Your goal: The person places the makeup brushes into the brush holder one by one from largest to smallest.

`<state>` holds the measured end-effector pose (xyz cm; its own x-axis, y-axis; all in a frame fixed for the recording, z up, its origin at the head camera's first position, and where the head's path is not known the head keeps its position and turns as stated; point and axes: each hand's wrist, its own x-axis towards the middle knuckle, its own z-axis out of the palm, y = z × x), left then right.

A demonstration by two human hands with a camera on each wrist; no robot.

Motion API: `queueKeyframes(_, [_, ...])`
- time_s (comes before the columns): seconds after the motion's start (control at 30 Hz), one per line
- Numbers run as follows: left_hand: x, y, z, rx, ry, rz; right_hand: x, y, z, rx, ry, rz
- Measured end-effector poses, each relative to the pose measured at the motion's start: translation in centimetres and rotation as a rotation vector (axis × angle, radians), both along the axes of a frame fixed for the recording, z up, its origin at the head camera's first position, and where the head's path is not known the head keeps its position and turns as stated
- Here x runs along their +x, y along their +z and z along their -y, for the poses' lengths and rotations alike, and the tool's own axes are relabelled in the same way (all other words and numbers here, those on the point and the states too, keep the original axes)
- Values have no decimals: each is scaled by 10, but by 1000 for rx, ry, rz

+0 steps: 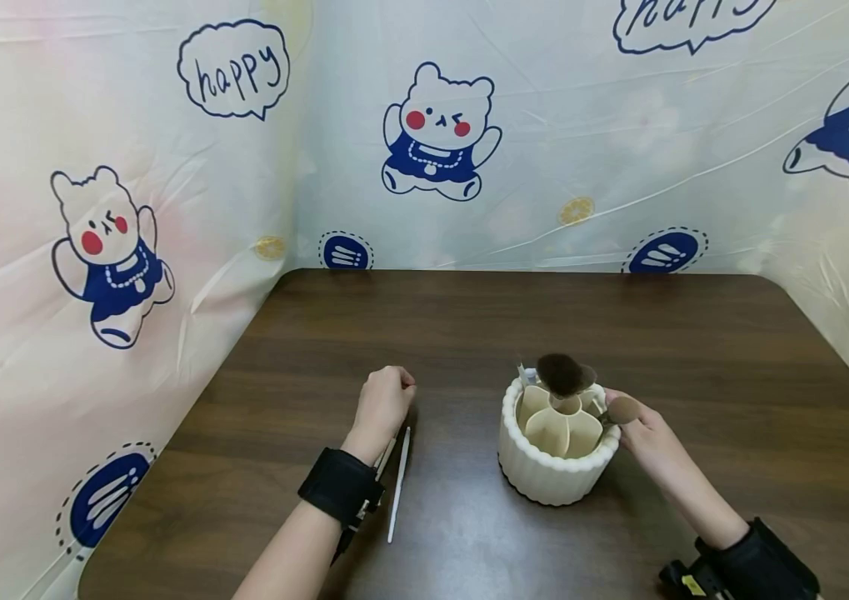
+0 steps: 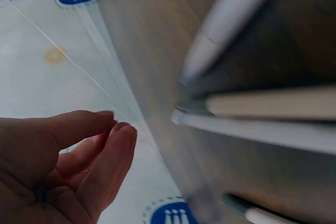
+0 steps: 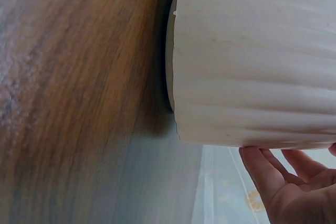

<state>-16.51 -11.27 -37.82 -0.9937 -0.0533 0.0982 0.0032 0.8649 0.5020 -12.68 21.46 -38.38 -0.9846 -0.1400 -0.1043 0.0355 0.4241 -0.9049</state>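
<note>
Left hand, fingertips together, seemingly empty; right hand, fingertips slightly apart, touching the brush holder beside them: light pressure should steady it.

Curtained-off table corner, resembling a small recording booth; the kind of room beyond cannot be told.
Pale printed sheeting hangs behind the dark wood-grain worktop across the top of the head view and down both sides, creased, with cartoon bears, "happy" speech bubbles and blue ovals. Black straps carrying small devices circle both wrists, lower centre and lower right. Right of centre, a cream holder with soft-headed brushes adds a homely, dressing-table note.
</note>
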Motion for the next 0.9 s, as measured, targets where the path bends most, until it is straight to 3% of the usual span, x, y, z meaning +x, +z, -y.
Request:
queueKeyframes(0.2, [-2,-11,16,-20,43,112,-1,1,0,7,-6,8])
queueKeyframes(0.9, [-3,-19,20,-54,60,240,-1,0,1,13,-5,-11])
